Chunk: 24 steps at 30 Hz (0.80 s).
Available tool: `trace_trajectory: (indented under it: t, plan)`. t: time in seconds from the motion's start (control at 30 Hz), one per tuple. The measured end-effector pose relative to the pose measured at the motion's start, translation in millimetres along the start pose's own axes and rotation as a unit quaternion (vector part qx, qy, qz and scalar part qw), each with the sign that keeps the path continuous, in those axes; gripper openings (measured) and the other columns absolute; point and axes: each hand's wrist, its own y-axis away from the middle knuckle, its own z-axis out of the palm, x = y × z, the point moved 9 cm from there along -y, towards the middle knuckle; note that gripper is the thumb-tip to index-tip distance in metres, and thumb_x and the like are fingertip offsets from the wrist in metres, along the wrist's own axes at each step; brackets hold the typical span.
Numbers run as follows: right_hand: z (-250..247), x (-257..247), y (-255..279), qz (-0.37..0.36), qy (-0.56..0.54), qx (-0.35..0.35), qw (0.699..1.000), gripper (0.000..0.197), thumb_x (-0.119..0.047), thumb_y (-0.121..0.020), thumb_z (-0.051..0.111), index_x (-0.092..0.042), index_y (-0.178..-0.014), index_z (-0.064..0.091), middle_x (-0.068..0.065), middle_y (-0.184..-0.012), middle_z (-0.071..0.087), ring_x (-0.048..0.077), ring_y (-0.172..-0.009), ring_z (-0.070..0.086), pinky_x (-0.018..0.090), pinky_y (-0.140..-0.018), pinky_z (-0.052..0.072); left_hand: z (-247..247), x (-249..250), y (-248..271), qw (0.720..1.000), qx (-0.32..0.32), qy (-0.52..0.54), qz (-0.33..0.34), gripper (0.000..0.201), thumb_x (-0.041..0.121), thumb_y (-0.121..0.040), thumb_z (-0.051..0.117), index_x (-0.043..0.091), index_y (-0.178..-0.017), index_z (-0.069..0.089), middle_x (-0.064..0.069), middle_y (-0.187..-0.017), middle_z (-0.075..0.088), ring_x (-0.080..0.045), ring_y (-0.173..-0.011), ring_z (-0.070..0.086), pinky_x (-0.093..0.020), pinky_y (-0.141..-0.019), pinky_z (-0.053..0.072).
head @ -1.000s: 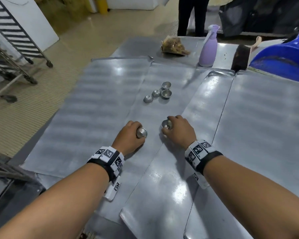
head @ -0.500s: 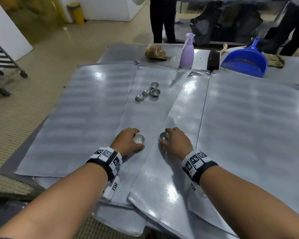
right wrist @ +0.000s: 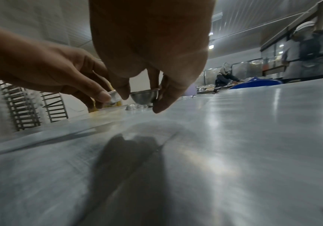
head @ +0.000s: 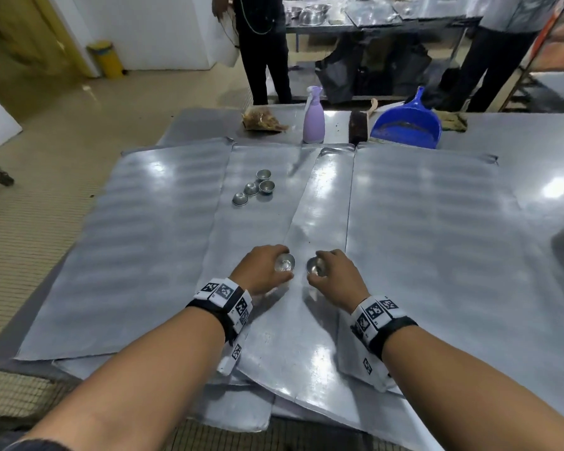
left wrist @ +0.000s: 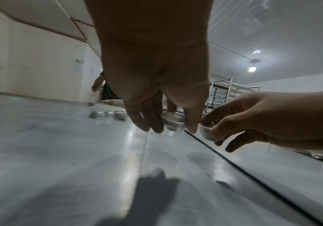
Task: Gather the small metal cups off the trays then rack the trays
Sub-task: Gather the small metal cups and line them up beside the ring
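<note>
Head view: trays [head: 137,242] overlapping across a metal table [head: 534,138], shiny and bare but for cups. Left hand [head: 261,271] curled round a cup [head: 285,264], right hand [head: 337,278] curled round a second cup [head: 315,266]; both held just above the middle trays, near each other, mouths up. Four loose cups [head: 254,188] clustered farther out on the same tray, two upright, two seemingly upside down. Beyond the trays: spray bottle [head: 314,117], brush [head: 358,125], blue dustpan [head: 407,125], brown scrap [head: 262,120]. Two people standing past the table, cut off above the waist.

Left wrist view: left hand [left wrist: 156,73] from behind, fingers [left wrist: 145,113] and thumb pinching cup [left wrist: 173,123] by its rim and side, clear of the tray. Right hand [left wrist: 269,117] alongside, gripping second cup [left wrist: 208,132] between thumb and fingers. Loose cups [left wrist: 108,115] in the distance on the tray, blurred. Rack [left wrist: 226,90] at the back.

Right wrist view: right hand [right wrist: 150,50] pinching second cup [right wrist: 145,96] with thumb on one side and fingers on the other, lifted off the tray. Left hand [right wrist: 56,71] beside it, holding cup [right wrist: 114,95]. Loose cups [right wrist: 135,106] low behind, partly hidden. Racks [right wrist: 21,111] at left, dustpan [right wrist: 257,83] at right, people behind it, indistinct.
</note>
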Motion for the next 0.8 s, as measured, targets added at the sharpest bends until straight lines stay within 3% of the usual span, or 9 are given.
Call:
trace_trajectory:
  t: [0.23, 0.4, 0.8]
  plan:
    - [-62, 57, 54, 0.054, -0.04, 0.077, 0.995, 0.056, -0.026, -0.078, 0.071, -0.017, -0.131, 0.059, 0.004, -0.121, 0.056, 0.024, -0.105, 0.06, 0.03, -0.09, 0.046, 41, 92, -6, 0.996, -0.037, 0.027, 0.072, 0.048, 0.026, -0.083, 0.073, 0.014, -0.128, 0.06, -0.007, -0.122, 0.065, -0.025, -0.112, 0.06, -0.035, -0.093, 0.048]
    - [-114, 116, 97, 0.105, -0.045, 0.122, 0.986, 0.054, -0.026, -0.076, 0.071, -0.017, -0.128, 0.06, 0.003, -0.12, 0.055, 0.022, -0.103, 0.059, 0.029, -0.088, 0.045, 85, 163, -11, 0.99, -0.06, 0.041, 0.116, 0.046, 0.028, -0.084, 0.073, 0.015, -0.126, 0.06, -0.006, -0.121, 0.065, -0.024, -0.111, 0.06, -0.038, -0.095, 0.049]
    - [-253, 283, 216, 0.169, -0.038, 0.194, 0.966, 0.055, -0.024, -0.073, 0.075, -0.016, -0.126, 0.061, 0.007, -0.122, 0.059, 0.026, -0.111, 0.057, 0.03, -0.093, 0.041, 211, 372, -6, 0.976, -0.093, 0.038, 0.191, 0.042, 0.028, -0.084, 0.074, 0.013, -0.121, 0.063, -0.009, -0.114, 0.066, -0.026, -0.105, 0.06, -0.033, -0.088, 0.048]
